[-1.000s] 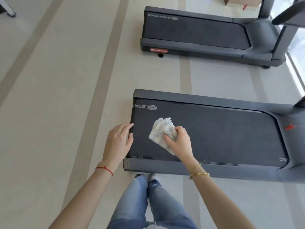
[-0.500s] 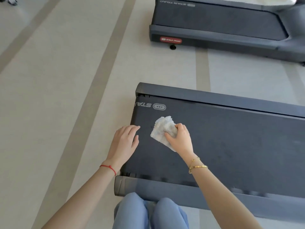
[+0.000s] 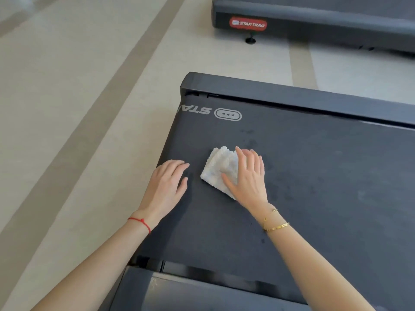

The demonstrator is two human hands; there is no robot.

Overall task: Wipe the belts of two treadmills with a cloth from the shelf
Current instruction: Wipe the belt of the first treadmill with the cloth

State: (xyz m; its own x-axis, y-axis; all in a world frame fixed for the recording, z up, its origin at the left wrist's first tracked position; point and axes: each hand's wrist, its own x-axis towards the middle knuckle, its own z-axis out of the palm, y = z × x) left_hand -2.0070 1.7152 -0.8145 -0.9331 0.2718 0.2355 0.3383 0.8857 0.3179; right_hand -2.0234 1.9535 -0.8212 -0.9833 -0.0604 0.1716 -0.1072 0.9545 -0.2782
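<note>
Two treadmills are in view on a pale floor (image 3: 85,135) crossed by darker stripes. The near treadmill's dark belt (image 3: 314,187) fills the lower right of the picture, with white lettering and one oval logo printed near its end at about 11 o'clock from the hands. The second treadmill (image 3: 314,21) lies at 1 o'clock along the top edge, well apart, showing one red "STAR TRAC" badge (image 3: 248,23) and one small black foot beneath it. One white cloth (image 3: 219,171), folded and crumpled, lies flat on the near belt. The right hand (image 3: 248,178) rests on the cloth with fingers straight and slightly spread, palm pressing down, covering the cloth's right side. The left hand (image 3: 167,185) lies flat on the belt just beside the cloth, at its 9 o'clock, fingers straight and close together, not touching the cloth. The left wrist wears one red string bracelet (image 3: 140,222); the right wrist wears two thin gold bracelets (image 3: 275,223).
</note>
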